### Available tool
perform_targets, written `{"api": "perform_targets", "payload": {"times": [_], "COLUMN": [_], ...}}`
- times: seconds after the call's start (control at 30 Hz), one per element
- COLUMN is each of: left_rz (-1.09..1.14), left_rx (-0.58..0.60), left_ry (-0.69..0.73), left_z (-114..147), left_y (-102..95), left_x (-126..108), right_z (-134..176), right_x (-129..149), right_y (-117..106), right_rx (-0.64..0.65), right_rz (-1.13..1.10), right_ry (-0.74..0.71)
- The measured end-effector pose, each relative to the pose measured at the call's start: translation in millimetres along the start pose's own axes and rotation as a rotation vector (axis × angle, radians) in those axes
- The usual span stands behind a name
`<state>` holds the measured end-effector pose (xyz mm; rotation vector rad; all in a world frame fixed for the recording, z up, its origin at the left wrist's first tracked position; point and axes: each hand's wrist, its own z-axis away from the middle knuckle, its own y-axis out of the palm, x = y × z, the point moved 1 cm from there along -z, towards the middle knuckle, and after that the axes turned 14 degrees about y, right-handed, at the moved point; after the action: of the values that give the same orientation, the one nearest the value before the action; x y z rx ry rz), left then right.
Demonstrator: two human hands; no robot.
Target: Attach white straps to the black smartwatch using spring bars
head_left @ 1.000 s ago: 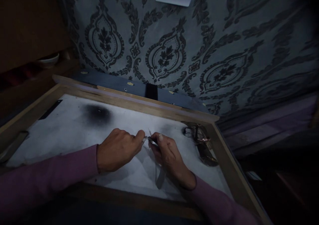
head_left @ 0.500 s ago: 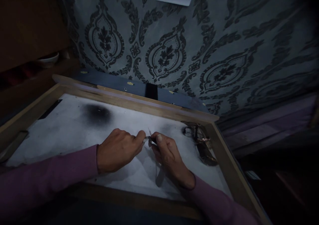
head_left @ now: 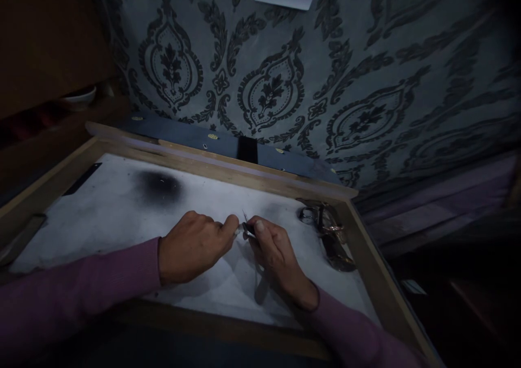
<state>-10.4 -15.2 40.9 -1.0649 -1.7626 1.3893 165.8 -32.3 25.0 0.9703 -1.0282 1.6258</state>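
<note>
My left hand (head_left: 197,247) is closed, thumb against the curled forefinger. A small pale piece (head_left: 237,230) pokes out of its pinch, too small to name. Just to the right, my right hand (head_left: 274,251) is closed around a small dark tool (head_left: 248,228) whose kind I cannot make out. Near its tip a thin, pointed sliver (head_left: 245,215) sticks upward. The tool's tip and the pale piece meet or nearly meet in the narrow gap between the hands. Both hands are above the white bottom of a shallow wooden-sided tray (head_left: 195,167).
A heap of dark, shiny items (head_left: 331,240) lies along the tray's right side. Flat dark strips (head_left: 82,179) lie at the left. A blackened patch (head_left: 158,188) marks the white surface. Behind the tray rises a patterned wall (head_left: 220,42), with a wooden cabinet (head_left: 49,37) at the left.
The dark tool and the fingertips of my right hand have shifted very slightly. My left hand stays in place with its grip unchanged.
</note>
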Motion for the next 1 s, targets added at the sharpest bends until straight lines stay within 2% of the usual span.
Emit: {"api": "perform_targets", "payload": {"times": [0.2,0.67,1.0], "left_rz": [-0.016,-0.016,-0.016], "left_rx": [-0.031,0.036,0.022], "left_ry": [-0.005,-0.038,-0.022], "left_z": [0.3,-1.3,-0.9], "left_y": [1.4,-1.3,0.6], "left_x": [0.5,0.2,0.7], "right_z": [-0.4,-1.1,0.6], "right_x": [0.4,1.0,0.6], "right_y": [1.2,1.9,0.6], "right_rx": [0.006,0.019,0.021], "right_rz": [-0.041,-0.056,-0.033], "right_ry": [0.033,0.055,0.028]}}
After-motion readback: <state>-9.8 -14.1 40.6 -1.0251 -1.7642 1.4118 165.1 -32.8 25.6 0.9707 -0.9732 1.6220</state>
